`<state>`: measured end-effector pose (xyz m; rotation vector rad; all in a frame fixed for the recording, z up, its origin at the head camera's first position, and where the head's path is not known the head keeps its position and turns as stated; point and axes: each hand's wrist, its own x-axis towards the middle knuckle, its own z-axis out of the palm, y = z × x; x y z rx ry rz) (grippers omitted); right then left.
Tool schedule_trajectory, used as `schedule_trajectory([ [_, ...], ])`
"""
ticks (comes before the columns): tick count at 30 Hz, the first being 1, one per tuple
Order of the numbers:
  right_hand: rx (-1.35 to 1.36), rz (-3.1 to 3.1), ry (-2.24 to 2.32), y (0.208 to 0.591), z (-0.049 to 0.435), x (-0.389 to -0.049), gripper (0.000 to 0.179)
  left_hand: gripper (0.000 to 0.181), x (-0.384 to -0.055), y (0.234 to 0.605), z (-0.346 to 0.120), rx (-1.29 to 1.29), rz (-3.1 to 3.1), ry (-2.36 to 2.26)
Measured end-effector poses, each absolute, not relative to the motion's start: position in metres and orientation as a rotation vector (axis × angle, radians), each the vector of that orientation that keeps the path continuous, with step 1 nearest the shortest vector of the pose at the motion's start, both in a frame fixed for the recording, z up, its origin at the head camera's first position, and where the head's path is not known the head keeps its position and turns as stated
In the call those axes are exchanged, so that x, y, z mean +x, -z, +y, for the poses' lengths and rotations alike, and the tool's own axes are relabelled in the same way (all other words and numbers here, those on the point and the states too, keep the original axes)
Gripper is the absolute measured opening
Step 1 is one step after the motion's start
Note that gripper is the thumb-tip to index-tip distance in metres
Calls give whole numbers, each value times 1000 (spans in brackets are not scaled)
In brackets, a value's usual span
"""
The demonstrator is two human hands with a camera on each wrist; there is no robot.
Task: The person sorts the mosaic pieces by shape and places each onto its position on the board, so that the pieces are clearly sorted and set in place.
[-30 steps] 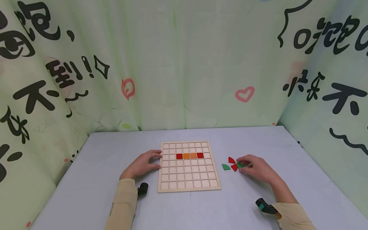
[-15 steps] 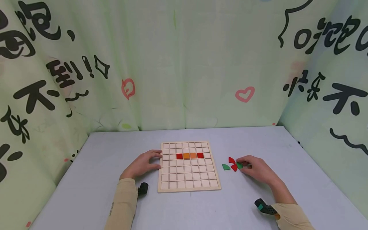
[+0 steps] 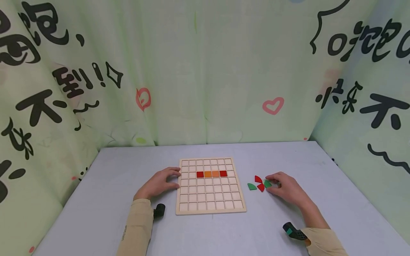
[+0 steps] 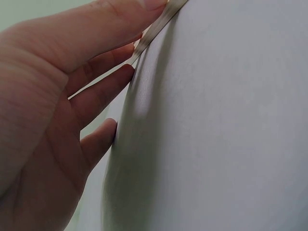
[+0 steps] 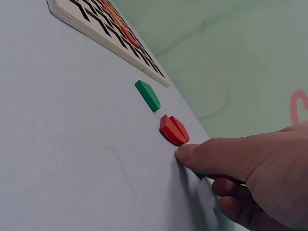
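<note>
A wooden grid board (image 3: 209, 196) lies flat on the table. One row of it bears a red square (image 3: 200, 174), two orange squares side by side (image 3: 208, 174), and another red square (image 3: 223, 173). My left hand (image 3: 160, 183) touches the board's left edge with thumb and fingertips, the fingers nearly straight. To the right of the board, my right hand (image 3: 286, 186) pinches a green quarter-circle tile (image 3: 267, 184) between thumb and index finger, down at the table. Two red tiles (image 5: 169, 130) sit just beside it, and a second green tile (image 5: 148, 96) lies nearer the board.
The white table (image 3: 205, 234) runs back to a pale green curtain (image 3: 205, 71) printed with dark lettering, which also hangs along both sides. Dark wrist devices (image 3: 159, 210) show beside the beige sleeves.
My right hand has shifted very slightly, and the green tile between its fingers has turned a little and edged right. The left hand, board and other tiles stay put.
</note>
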<state>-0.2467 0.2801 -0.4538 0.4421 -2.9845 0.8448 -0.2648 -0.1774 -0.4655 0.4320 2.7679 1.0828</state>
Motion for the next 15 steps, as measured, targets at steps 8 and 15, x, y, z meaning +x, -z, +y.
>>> schedule_trajectory([
  [8,430,-2990,-817,454,279,-246,39,46,-263,464,-178,450,2761,-1093],
  [15,394,-2966,-845,455,280,-245,39,46,-264,464,-178,451,2761,-1086],
])
